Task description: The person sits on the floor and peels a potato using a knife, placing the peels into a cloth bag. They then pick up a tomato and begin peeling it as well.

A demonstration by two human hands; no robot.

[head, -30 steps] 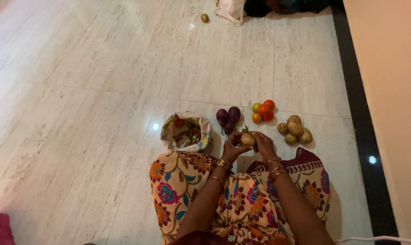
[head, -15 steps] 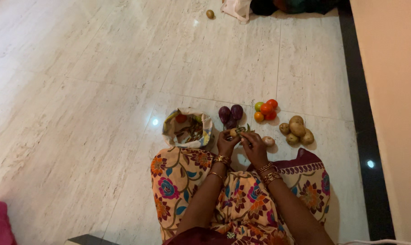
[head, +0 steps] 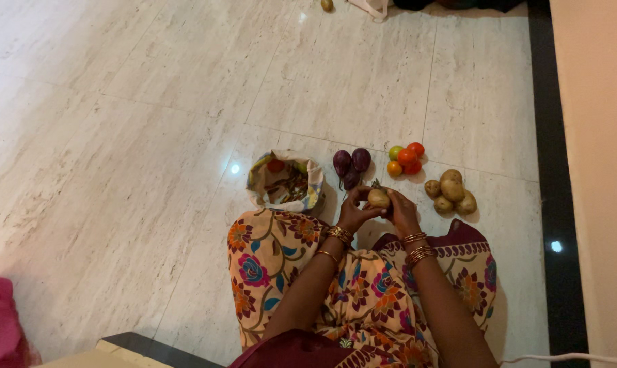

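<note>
Head view — steeply down, floor near

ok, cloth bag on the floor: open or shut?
Open. The cloth bag stands with its mouth spread wide, rim rolled down, and a red tomato plus other vegetables show inside.

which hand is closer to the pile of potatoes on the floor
Right. The right hand sits just left of the potato pile, while the left hand is farther off, nearer the cloth bag.
</note>
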